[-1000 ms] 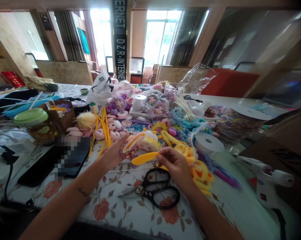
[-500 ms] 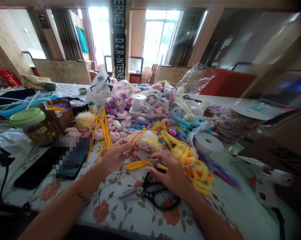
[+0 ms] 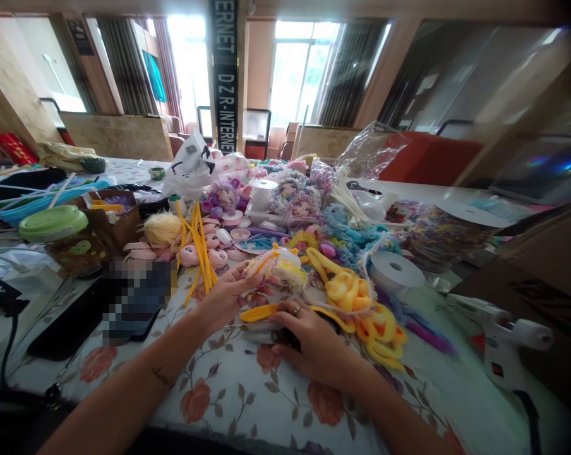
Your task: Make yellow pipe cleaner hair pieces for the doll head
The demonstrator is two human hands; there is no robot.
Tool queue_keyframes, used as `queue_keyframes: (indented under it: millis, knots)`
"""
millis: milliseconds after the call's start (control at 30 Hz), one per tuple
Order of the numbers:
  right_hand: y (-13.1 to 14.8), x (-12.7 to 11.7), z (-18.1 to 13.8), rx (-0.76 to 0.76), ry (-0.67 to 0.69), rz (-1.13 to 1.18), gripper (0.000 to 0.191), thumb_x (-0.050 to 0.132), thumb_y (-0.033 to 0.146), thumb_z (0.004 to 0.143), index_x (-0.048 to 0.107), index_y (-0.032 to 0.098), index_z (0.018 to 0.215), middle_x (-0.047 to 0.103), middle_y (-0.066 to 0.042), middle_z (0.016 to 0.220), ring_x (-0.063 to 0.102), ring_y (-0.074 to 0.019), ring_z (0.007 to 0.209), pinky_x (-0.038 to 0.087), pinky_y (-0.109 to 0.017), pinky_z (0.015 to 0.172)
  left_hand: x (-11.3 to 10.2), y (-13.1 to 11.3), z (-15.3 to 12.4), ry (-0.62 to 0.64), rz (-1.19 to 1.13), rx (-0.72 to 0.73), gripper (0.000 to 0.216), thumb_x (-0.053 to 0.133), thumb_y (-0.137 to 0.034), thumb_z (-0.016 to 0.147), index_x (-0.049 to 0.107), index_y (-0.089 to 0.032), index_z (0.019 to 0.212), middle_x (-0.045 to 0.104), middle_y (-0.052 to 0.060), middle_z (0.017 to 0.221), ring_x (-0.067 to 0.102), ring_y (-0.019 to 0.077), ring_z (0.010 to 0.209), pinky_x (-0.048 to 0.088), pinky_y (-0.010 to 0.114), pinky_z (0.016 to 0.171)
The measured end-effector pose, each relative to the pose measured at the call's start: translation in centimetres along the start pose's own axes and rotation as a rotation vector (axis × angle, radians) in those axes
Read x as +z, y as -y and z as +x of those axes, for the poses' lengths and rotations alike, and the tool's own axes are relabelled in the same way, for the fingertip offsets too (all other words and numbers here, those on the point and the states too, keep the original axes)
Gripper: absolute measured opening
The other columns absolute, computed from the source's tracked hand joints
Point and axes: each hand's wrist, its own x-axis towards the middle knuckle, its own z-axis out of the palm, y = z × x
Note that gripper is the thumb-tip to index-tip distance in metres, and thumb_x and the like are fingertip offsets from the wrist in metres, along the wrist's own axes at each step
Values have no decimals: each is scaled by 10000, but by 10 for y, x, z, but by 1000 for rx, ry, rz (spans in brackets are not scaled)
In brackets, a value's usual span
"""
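Note:
My left hand (image 3: 228, 292) is closed around a small doll head (image 3: 289, 270) with pale yellow hair and an orange-yellow band, held over the flowered tablecloth. Just to the right and nearer to me, my right hand (image 3: 309, 332) curls over a pair of black-handled scissors (image 3: 288, 339). Its fingers and palm hide most of the handles, and the blades are blurred, pointing left. A yellow fuzzy strip (image 3: 259, 313) runs along the far side of that hand. It leads towards a heap of yellow fuzzy cord (image 3: 347, 291) on the right.
Doll heads, yarn and trims (image 3: 299, 208) pile up across the far side. Yellow sticks (image 3: 198, 243) lean left of centre. Phones (image 3: 72, 316) and a green-lidded jar (image 3: 53, 221) lie at left. A white ribbon spool (image 3: 396, 270) and a glue gun (image 3: 503, 341) are at right.
My right hand has come down over the scissors and drawn them away from their earlier spot, slightly up in view. My left hand still holds the doll head, turned slightly.

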Motion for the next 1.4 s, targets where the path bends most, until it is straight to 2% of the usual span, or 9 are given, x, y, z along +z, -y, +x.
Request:
queue_keyframes:
  millis: [133, 233, 367, 500, 667, 867, 1100, 1267, 1400]
  knots:
    - [-13, -10, 0, 91, -284, 150, 328, 699, 353, 775, 581, 219, 1051, 633, -60, 973, 619, -217, 901, 505, -354, 803, 4, 4, -3, -9, 310, 113, 233, 678, -332, 785, 608, -161, 927, 706, 67, 858, 639, 162, 708, 497, 246, 632]
    - [-18, -11, 1, 100, -576, 135, 457, 699, 354, 766, 505, 234, 1161, 635, -49, 943, 619, -217, 874, 514, -366, 785, 6, 9, -6, -57, 756, 432, 124, 639, -282, 804, 667, -186, 876, 703, 83, 909, 636, 218, 846, 503, 322, 760]
    - [-14, -9, 2, -163, -692, -184, 327, 589, 171, 804, 562, 242, 1122, 667, -69, 970, 617, -234, 913, 497, -404, 813, 5, 15, -13, -67, 1171, 997, 209, 520, -166, 853, 715, -240, 878, 675, 77, 884, 610, 190, 846, 493, 325, 783]
    - [-6, -13, -3, -379, -736, -348, 318, 514, 62, 800, 595, 232, 1055, 705, -57, 869, 640, -202, 795, 504, -379, 740, 5, 17, -20, -74, 1277, 1239, 234, 544, -113, 837, 689, -259, 949, 648, 49, 809, 608, 164, 791, 511, 285, 723]
    - [-2, -22, -16, -368, -836, -507, 321, 611, 76, 799, 630, 294, 1034, 730, -28, 878, 676, -198, 801, 516, -362, 720, 7, 14, -23, -176, 1273, 1353, 174, 562, -132, 827, 636, -255, 926, 674, 52, 872, 639, 204, 924, 515, 349, 824]
    - [-2, -26, -21, -372, -883, -575, 366, 642, 77, 786, 635, 333, 1046, 737, -4, 873, 682, -192, 771, 518, -361, 700, 5, 7, -24, -331, 1390, 1475, 157, 607, -152, 793, 641, -290, 861, 678, 12, 779, 639, 192, 823, 455, 400, 874]
    - [1, -27, -23, -465, -855, -640, 226, 637, 122, 788, 657, 286, 942, 734, -18, 782, 666, -182, 737, 518, -348, 682, 8, 4, -29, -294, 1383, 1538, 252, 632, -83, 762, 668, -323, 829, 699, -37, 732, 641, 171, 743, 339, 429, 965]
    - [2, -27, -28, -430, -876, -770, 281, 693, 112, 766, 654, 359, 893, 729, 63, 715, 656, -148, 638, 493, -338, 669, 4, 7, -31, -233, 1363, 1496, 307, 673, -84, 736, 682, -364, 861, 713, -54, 721, 650, 172, 717, 257, 453, 1019]
    - [-2, -25, -38, -291, -772, -613, 290, 679, 171, 801, 643, 408, 963, 731, 68, 750, 660, -158, 647, 483, -349, 678, 2, 8, -30, -254, 1414, 1491, 280, 681, -133, 749, 684, -383, 873, 713, -53, 706, 657, 182, 710, 273, 473, 1007]
